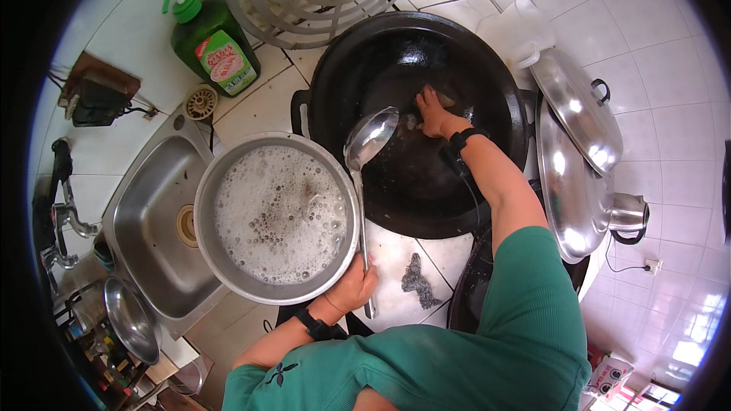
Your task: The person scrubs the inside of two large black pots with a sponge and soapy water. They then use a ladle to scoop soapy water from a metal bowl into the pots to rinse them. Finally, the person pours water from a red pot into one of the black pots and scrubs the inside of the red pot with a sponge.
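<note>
My left hand [351, 285] grips the handle of a large metal ladle [371, 137], close to the rim of a round metal basin [203, 251]. The ladle's bowl reaches over the edge of a big black wok [422, 200]. Foamy, greyish water [274, 211] with dark specks fills much of the basin. Inside the wok, my right hand [437, 114] presses a brownish pad [444, 98] against the wet inner surface; the fingers partly hide this pad, so its exact kind is unclear. A grey mesh scrubber [420, 282] lies on the white tiles between the wok and my body.
Left of the basin is a steel sink [154, 228] with a tap [68, 217]. Behind stand a green pump bottle [220, 51] and a round metal rack [320, 0]. Metal lids [577, 120], a kettle [628, 218] and a plastic jug [522, 28] line the right side.
</note>
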The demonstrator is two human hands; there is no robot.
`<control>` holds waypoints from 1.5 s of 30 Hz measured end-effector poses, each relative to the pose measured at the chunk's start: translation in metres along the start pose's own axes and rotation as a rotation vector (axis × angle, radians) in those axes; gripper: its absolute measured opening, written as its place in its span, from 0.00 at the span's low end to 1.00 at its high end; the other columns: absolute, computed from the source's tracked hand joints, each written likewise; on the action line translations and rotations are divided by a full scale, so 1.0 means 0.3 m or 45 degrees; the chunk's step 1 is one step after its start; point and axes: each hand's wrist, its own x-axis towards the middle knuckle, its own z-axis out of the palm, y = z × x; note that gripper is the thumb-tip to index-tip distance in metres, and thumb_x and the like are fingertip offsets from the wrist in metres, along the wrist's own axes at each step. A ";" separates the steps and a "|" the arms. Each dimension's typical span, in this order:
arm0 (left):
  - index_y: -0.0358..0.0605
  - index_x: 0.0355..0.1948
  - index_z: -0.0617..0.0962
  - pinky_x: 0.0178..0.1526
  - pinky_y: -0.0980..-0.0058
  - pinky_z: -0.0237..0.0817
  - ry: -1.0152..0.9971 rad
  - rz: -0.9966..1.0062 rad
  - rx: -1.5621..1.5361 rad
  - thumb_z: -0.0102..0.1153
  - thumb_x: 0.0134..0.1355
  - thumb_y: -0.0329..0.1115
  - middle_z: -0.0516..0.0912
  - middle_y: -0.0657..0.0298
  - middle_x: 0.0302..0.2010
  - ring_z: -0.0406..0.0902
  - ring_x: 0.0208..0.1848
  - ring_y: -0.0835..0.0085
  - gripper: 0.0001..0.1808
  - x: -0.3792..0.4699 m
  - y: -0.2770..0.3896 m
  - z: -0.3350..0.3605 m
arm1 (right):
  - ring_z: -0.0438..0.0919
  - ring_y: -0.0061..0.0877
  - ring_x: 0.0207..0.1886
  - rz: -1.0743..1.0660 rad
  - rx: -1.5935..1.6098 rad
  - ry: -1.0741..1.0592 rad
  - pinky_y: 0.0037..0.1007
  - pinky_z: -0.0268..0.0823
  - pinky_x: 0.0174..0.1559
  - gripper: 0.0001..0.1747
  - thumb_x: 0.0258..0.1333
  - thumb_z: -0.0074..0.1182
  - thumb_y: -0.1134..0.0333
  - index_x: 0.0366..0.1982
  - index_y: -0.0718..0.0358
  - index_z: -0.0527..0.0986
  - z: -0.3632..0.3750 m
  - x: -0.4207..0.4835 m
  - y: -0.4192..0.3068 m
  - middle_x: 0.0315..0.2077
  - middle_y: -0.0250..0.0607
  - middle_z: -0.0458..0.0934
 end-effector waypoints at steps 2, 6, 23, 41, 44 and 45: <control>0.35 0.39 0.74 0.37 0.64 0.67 -0.039 -0.020 0.006 0.55 0.58 0.29 0.75 0.51 0.29 0.74 0.31 0.56 0.10 0.002 0.000 0.009 | 0.42 0.45 0.73 -0.092 -0.088 -0.183 0.41 0.43 0.70 0.42 0.52 0.50 0.66 0.68 0.67 0.51 -0.040 -0.014 -0.048 0.69 0.55 0.44; 0.35 0.37 0.75 0.37 0.61 0.67 -0.052 -0.045 -0.045 0.56 0.55 0.29 0.75 0.49 0.29 0.74 0.31 0.53 0.10 0.004 -0.001 0.013 | 0.54 0.42 0.70 -0.457 0.436 -0.587 0.33 0.51 0.68 0.41 0.48 0.47 0.74 0.66 0.70 0.52 -0.085 -0.242 -0.159 0.70 0.51 0.42; 0.36 0.37 0.74 0.33 0.67 0.66 -0.090 -0.122 -0.240 0.55 0.58 0.27 0.75 0.55 0.26 0.73 0.27 0.62 0.08 0.020 0.024 -0.006 | 0.39 0.47 0.73 -0.619 -0.495 -0.622 0.67 0.38 0.64 0.38 0.54 0.47 0.58 0.62 0.76 0.60 0.041 -0.228 -0.088 0.66 0.55 0.54; 0.35 0.36 0.75 0.34 0.65 0.67 -0.143 -0.301 -0.265 0.56 0.56 0.30 0.76 0.54 0.26 0.75 0.29 0.63 0.10 0.010 0.035 -0.006 | 0.73 0.41 0.45 -0.746 1.028 0.086 0.38 0.69 0.49 0.05 0.50 0.49 0.73 0.30 0.62 0.75 -0.087 -0.065 -0.288 0.33 0.44 0.74; 0.33 0.36 0.75 0.33 0.66 0.68 -0.074 -0.153 -0.097 0.56 0.57 0.30 0.77 0.55 0.24 0.75 0.26 0.64 0.10 0.002 0.011 -0.004 | 0.71 0.34 0.36 -1.085 -0.070 0.876 0.32 0.67 0.40 0.03 0.44 0.49 0.70 0.25 0.54 0.73 -0.171 0.189 -0.164 0.30 0.34 0.73; 0.33 0.36 0.75 0.33 0.66 0.68 -0.149 -0.213 -0.020 0.56 0.57 0.30 0.77 0.55 0.24 0.75 0.25 0.64 0.10 0.007 0.020 -0.021 | 0.71 0.33 0.37 -0.887 -0.052 0.859 0.32 0.68 0.41 0.04 0.44 0.50 0.69 0.26 0.54 0.73 -0.178 0.231 -0.085 0.31 0.34 0.73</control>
